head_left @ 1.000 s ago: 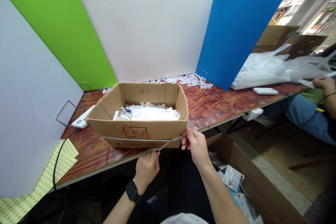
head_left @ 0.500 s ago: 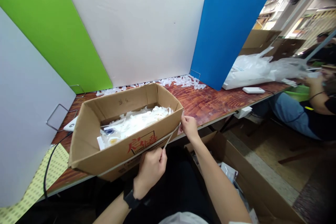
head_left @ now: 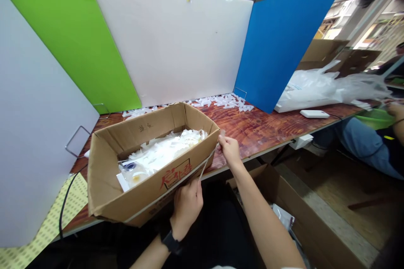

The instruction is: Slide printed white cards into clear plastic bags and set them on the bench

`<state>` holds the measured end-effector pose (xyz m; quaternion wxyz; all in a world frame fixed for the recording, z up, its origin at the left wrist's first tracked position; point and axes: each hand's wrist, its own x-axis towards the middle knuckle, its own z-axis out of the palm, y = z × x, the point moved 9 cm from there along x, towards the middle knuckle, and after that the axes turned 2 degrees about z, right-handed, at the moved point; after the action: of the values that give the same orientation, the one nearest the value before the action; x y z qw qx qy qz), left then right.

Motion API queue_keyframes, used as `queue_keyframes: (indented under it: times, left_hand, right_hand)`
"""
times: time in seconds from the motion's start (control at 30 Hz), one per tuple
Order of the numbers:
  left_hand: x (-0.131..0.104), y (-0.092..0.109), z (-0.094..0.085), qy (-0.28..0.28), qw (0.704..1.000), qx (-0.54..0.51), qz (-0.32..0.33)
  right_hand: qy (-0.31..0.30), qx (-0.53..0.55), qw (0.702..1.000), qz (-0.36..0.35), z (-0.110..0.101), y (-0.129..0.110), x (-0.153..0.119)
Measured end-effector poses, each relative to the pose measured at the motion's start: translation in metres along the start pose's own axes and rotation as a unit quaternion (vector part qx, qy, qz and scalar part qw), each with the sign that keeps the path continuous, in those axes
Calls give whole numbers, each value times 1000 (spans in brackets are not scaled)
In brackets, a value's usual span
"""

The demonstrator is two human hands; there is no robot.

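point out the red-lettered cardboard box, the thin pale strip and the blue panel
Red-lettered cardboard box (head_left: 142, 197): head view, on its front wall
Thin pale strip (head_left: 207, 162): head view, on its slanting stretch
Blue panel (head_left: 280, 44): head view, middle of its face

Likely a workshop: beyond the right hand, small plastic pieces litter a long table; farther right sits a co-worker.

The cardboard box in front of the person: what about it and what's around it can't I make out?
In the head view:
Inner bottom of the cardboard box: covered by white pieces.
Dark print low on its side: too small to read.
Fingertips of the left hand: hidden by the hand itself.
Co-worker's hand: blurred, cut off by the right edge.
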<state>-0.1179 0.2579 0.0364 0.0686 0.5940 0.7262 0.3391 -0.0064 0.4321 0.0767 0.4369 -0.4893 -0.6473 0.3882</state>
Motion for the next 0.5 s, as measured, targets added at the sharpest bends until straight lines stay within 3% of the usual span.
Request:
queue_keyframes:
  times: [0.13, 0.27, 0.37, 0.5]
  left_hand:
    - [2, -11, 34, 3, 995, -26, -91]
    - [11, -8, 65, -20, 985, -97, -140]
    - [18, -6, 75, -35, 975, -150, -162]
    - [25, 1, 79, -46, 958, -209, -191]
  right_hand:
    - [38, -2, 998, -50, -18, -26, -24]
    - [65, -29, 993, -94, -27, -43, -48]
    - [60, -55, 987, -136, -27, -53, -61]
    - [5, -103, 972, -211, -13, -72, -75]
